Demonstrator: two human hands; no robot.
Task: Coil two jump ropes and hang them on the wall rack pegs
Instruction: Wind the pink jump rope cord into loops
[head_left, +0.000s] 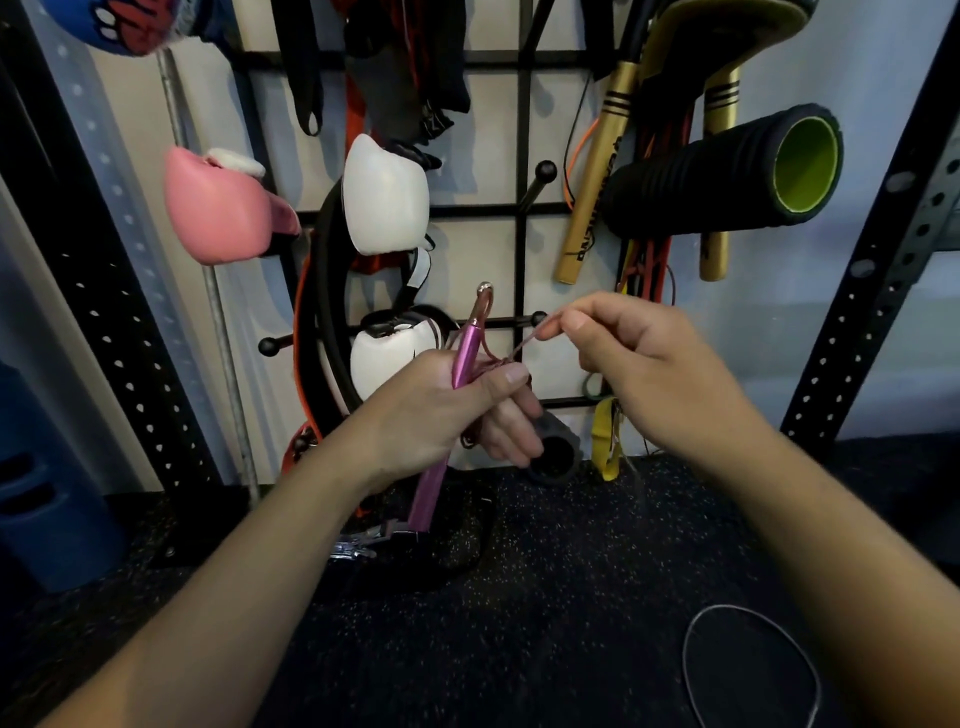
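My left hand (457, 410) grips the pink jump rope handles (465, 353) upright, with a second pink handle (428, 493) sticking out below the fist. Thin pink cord (511, 353) loops around the handles above my thumb. My right hand (639, 358) pinches the end of that cord between thumb and forefinger, pulling it up to the right. A second rope, a thin grey cable (696, 644), lies in a loop on the dark floor at lower right. Black wall rack pegs (540, 174) stick out of the grid behind my hands; one peg (270, 345) is at the left.
The wall grid (524, 130) carries a pink boxing glove (223, 208), white gloves (387, 197), a black foam roller (727, 171), gold-handled ropes (597, 171) and resistance bands. Black perforated uprights (883, 249) stand at both sides. A small black roller (556, 452) sits on the floor.
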